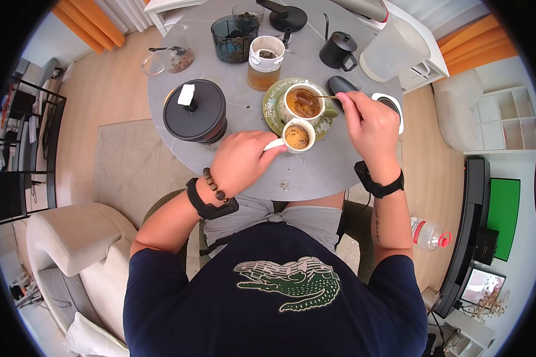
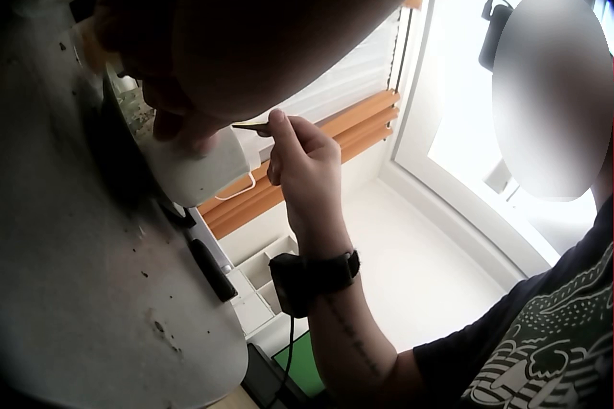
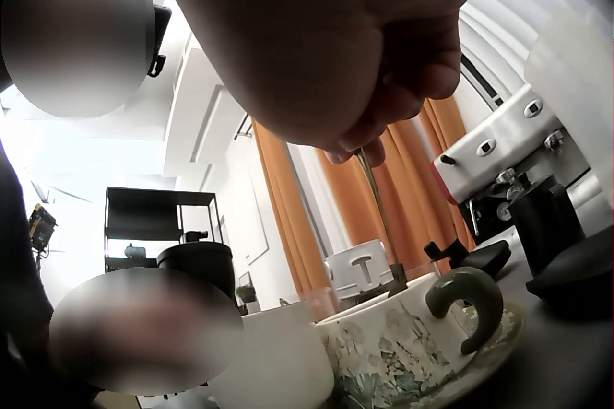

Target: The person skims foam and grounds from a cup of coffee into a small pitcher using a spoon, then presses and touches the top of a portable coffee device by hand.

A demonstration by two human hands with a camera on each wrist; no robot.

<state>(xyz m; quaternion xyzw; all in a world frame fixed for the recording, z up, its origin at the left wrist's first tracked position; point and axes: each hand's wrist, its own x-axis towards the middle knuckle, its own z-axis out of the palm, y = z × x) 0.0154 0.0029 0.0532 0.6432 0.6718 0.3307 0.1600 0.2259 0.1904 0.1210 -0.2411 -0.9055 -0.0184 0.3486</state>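
My left hand (image 1: 244,156) grips the handle of a small white cup (image 1: 297,146) with brown, frothy liquid in it. That cup is close against the near side of a larger patterned teacup (image 3: 393,351) with a green handle. The teacup stands on a green saucer (image 1: 272,110) with lettering on its rim and contains brown liquid. Between thumb and fingers, my right hand (image 1: 372,128) pinches the thin stem of a gold spoon (image 3: 374,193), its lower end inside the teacup. In the left wrist view, the small cup (image 2: 197,174) is partly covered by dark fingers.
Left of the saucer stands a black-lidded canister (image 1: 194,113). Behind are a glass with a white filter top (image 1: 265,59), a dark tinted container (image 1: 232,41) and a black kettle (image 1: 338,50). A clear pitcher (image 1: 393,50) and a scale (image 1: 393,107) stand to the right.
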